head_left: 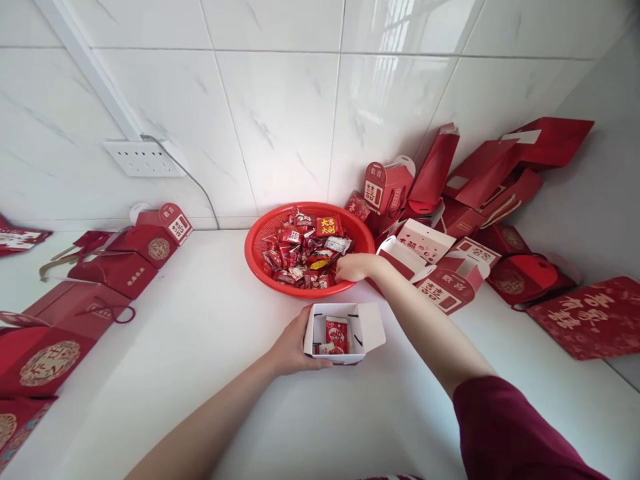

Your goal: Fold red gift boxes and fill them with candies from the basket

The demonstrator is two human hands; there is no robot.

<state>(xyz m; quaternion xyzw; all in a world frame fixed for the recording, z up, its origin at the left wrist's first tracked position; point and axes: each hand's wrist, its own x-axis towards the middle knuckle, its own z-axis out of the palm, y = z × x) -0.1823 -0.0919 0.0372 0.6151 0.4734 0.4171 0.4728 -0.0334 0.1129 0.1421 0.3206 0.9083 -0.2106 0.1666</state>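
Note:
My left hand [293,343] grips a small gift box [374,328] from its left side, thumb along the near edge. Its lid flaps are open and its inside is white. Red candy packets [337,335] lie at the bottom of the box. Behind it stands a round red plastic basket [253,257], piled with wrapped candies [300,257], mostly red. My right hand [356,268] reaches into the basket's right side with its fingers curled down among the candies. The fingertips are hidden, so I cannot make out what they hold.
Red gift boxes [133,263] line the white table's left side. More boxes [440,290] and red bags [477,173] crowd the right, close to my right forearm. A tiled wall [280,120] rises behind the basket, with a socket strip [145,160] and a hanging cable [187,173].

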